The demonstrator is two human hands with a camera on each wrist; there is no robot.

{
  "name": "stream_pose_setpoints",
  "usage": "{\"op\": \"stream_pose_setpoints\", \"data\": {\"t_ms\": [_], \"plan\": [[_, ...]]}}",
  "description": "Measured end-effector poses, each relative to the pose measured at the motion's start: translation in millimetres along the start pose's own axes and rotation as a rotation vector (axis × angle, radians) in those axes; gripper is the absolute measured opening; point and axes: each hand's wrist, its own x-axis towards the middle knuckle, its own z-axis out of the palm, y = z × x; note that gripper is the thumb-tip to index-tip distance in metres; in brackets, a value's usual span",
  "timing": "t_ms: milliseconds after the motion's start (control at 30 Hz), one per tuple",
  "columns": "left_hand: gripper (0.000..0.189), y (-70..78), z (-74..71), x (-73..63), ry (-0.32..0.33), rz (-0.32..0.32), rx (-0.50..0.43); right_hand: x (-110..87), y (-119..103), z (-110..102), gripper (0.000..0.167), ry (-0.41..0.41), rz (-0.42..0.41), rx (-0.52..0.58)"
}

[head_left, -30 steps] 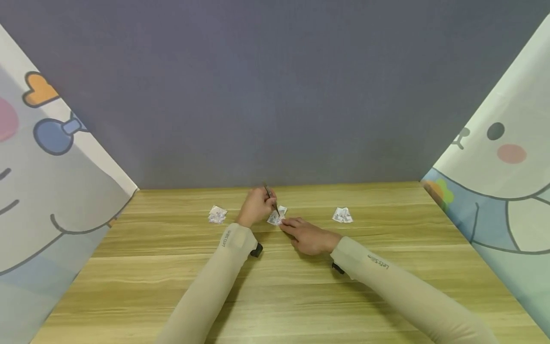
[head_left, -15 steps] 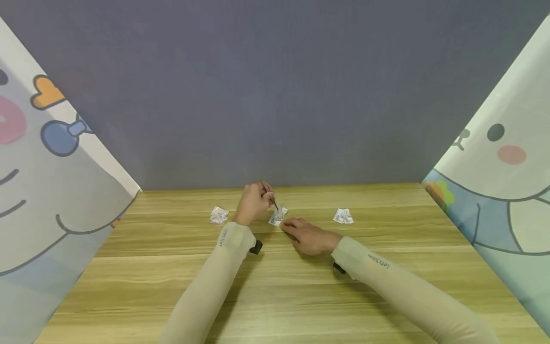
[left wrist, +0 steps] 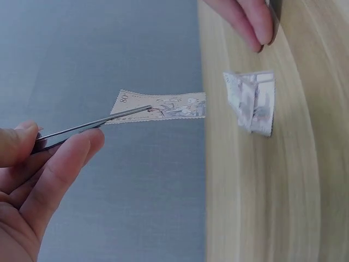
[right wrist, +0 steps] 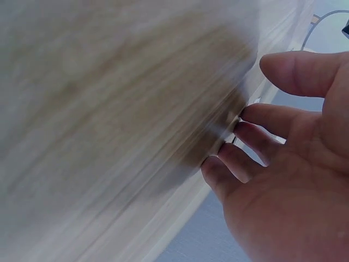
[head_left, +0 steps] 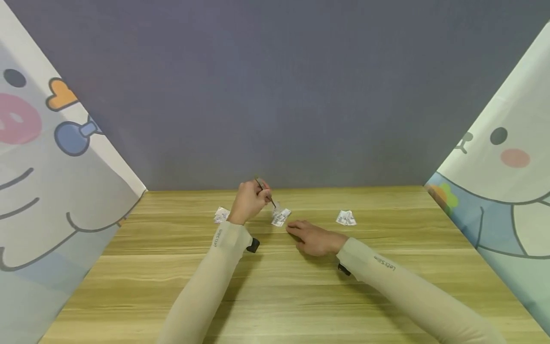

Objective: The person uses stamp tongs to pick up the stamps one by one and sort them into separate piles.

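Observation:
My left hand (head_left: 250,198) pinches a pair of tweezers (left wrist: 90,125) between thumb and fingers. In the left wrist view the tweezer tips grip a postage stamp (left wrist: 185,105) with perforated edges and the figure 80 in one corner, held up over the table. Just past it lies a small pile of overlapping stamps (left wrist: 259,103), seen in the head view as the middle pile (head_left: 281,218). My right hand (head_left: 315,237) rests on the table at the near right of that pile, fingers loosely extended. In the right wrist view its fingertips (right wrist: 214,166) touch the wood and hold nothing.
A second stamp pile (head_left: 221,214) lies left of my left wrist, partly covered by it. Another stamp pile (head_left: 345,218) is off to the right. A grey wall panel (head_left: 275,95) rises at the table's back edge, with cartoon-printed sheets (head_left: 515,191) along both sides.
My left hand has drawn back left with the tweezers, lifting a stamp away from the middle pile. My right fingers, earlier at the pile's edge, now sit slightly apart from it.

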Motion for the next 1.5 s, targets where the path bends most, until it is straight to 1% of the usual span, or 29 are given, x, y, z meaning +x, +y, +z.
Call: {"op": "stream_pose_setpoints", "data": {"t_ms": [267,433,533,600,700,867,967,1100,1167,1233,1400,1500], "plan": [[0.011,2.7,-16.7,-4.9,0.006,-0.004,-0.009,-1.1,0.2,2.1,0.052,0.014,-0.002,-0.003],[0.012,2.2,-30.6,-10.2,0.02,0.021,0.041,-2.1,-0.1,2.5,0.053,0.012,0.002,0.009],[0.013,-1.0,-40.4,-13.5,0.036,0.034,0.079,-3.0,-0.4,2.2,0.055,0.009,0.019,0.017],[0.013,-4.4,-47.5,-15.9,0.043,0.031,0.096,-3.4,-0.3,2.4,0.056,0.005,0.03,0.023],[0.013,-10.5,-58.6,-20.3,0.054,0.014,0.119,-4.3,-0.5,2.3,0.056,0.001,0.037,0.028],[0.013,-23.4,-75.2,-27.7,0.079,-0.009,0.156,-4.7,-1.5,1.9,0.055,0.008,0.024,0.026],[0.014,-33.5,-84.2,-30.5,0.105,-0.016,0.195,-4.7,-2.2,1.5,0.055,0.014,0.014,0.028],[0.014,-50.2,-93.9,-31.5,0.126,-0.056,0.215,-4.5,-2.0,0.9,0.055,0.008,0.015,0.026],[0.014,-58.1,-97.2,-31.5,0.124,-0.084,0.205,-4.1,-1.7,1.1,0.055,0.008,0.02,0.023],[0.015,-65.4,-99.2,-31.4,0.124,-0.113,0.213,-4.0,-2.0,1.1,0.055,0.005,0.028,0.021],[0.013,-79.7,-100.6,-31.6,0.105,-0.19,0.216,-3.3,-3.4,0.1,0.056,0.002,0.036,0.018],[0.011,-84.4,-100.5,-31.6,0.095,-0.203,0.213,-1.4,-3.7,-1.1,0.053,0.018,0.035,0.024]]}}
